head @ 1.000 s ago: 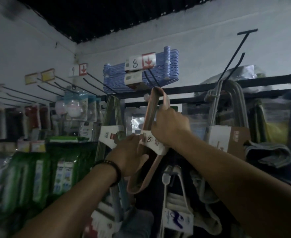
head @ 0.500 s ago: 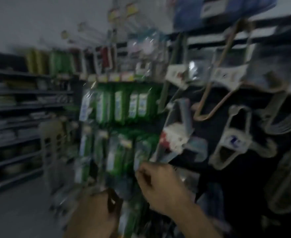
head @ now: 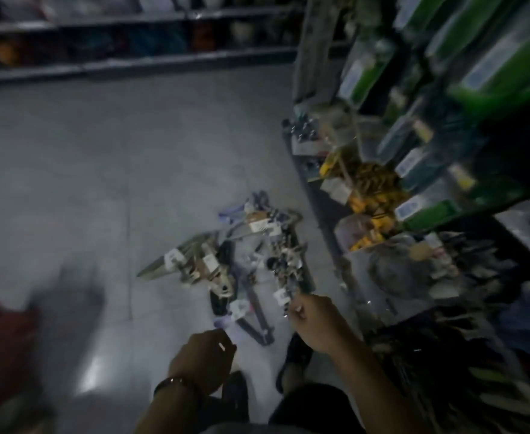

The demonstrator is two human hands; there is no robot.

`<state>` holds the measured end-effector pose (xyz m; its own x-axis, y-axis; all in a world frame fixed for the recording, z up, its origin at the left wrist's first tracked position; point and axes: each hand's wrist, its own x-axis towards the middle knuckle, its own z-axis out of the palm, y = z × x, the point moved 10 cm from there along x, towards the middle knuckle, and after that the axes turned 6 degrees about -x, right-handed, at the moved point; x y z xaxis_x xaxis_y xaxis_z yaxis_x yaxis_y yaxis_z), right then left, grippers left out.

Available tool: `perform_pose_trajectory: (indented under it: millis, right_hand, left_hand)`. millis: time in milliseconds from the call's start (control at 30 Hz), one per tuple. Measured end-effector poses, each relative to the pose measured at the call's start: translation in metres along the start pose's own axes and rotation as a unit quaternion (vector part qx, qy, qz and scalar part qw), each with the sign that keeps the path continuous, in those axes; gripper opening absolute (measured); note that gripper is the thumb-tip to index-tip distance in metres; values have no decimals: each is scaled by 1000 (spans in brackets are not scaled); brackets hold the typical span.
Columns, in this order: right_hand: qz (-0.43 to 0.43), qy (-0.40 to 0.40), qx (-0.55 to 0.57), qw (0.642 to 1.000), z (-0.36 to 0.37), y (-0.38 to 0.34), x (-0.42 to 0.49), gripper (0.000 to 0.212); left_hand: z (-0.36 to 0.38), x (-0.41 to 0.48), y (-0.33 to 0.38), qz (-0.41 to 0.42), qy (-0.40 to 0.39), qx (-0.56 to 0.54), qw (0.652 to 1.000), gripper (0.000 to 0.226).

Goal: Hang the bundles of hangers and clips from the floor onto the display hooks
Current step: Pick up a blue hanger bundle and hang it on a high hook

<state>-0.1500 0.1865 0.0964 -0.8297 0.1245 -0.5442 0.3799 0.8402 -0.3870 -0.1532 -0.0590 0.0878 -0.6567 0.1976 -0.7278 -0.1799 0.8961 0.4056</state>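
While I look down, the bundles lie in a messy heap on the grey floor — hangers and clips with white tags, all mixed up. The heap sits just beside the foot of the rack on the right, where green packs and yellow pegs hang. The left hand is near the close end of the heap, fingers curled, with a dark band on the wrist. The right hand is at the heap's edge by a white tag, fingers curled too. It is all blurry — I cannot tell if either hand holds anything. A dark shoe shows under the right hand.
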Motion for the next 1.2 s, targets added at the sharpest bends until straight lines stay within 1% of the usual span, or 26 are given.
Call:
perform_pose_trajectory:
  millis: [133,233,300,400,500,567,633,700,733,767,800,833,900,933,1000,1067,1100,1167,1200]
  right_hand:
    - [23,-92,-13,995,61,15,70,28]
    - [33,-146,-32,988,103,29,130,26]
    - [24,-179,-44,983,132,29,176,28]
    - [14,-230,-22,973,180,27,249,23]
    - [8,-248,-30,968,232,35,327,21]
    - [17,-251,-30,967,269,46,377,20]
    - [35,-239,-16,970,309,57,430,20]
    - [51,-209,11,977,344,62,481,19]
    - [53,-194,19,979,361,61,503,19]
    - [57,-184,27,981,379,60,523,20]
    - [60,-176,35,982,398,57,540,23]
    - [62,-171,42,982,418,55,557,25]
    - [64,-180,28,981,458,51,581,24]
    - [60,-185,17,981,476,49,592,28]
    - [48,-192,-6,980,507,49,606,46]
    - [42,-175,-19,983,520,50,611,62]
    - [39,-168,-28,985,522,50,611,58]
    - [21,-150,-52,987,515,45,607,27]
    - [14,-128,-58,990,507,43,603,16]
  left_hand:
    - [8,43,-39,-60,-1,-50,997,29]
    - [21,94,-57,-91,2,-96,991,20]
    - [35,137,-66,-110,1,-131,985,14]
    - [63,217,-86,-136,-6,-182,974,16]
    - [102,295,-125,-156,-37,-205,965,12]
    - [128,347,-154,-158,-54,-184,969,15]
    - [150,405,-183,-146,-71,-146,976,25]
    - [167,463,-209,-166,-51,-217,961,28]
    - [174,491,-221,-176,-36,-256,950,25]
    - [179,515,-234,-197,-17,-296,934,20]
    - [187,538,-251,-228,4,-342,912,13]
    - [195,559,-267,-257,23,-384,887,14]
    - [211,597,-291,-295,34,-456,839,30]
    - [220,615,-303,-309,32,-487,816,38]
    - [235,643,-310,-315,4,-525,790,40]
    - [246,659,-307,-307,-16,-563,767,36]
    - [248,665,-305,-297,-11,-566,769,35]
    - [244,674,-308,-273,22,-525,806,37]
    - [244,672,-308,-267,34,-512,816,40]
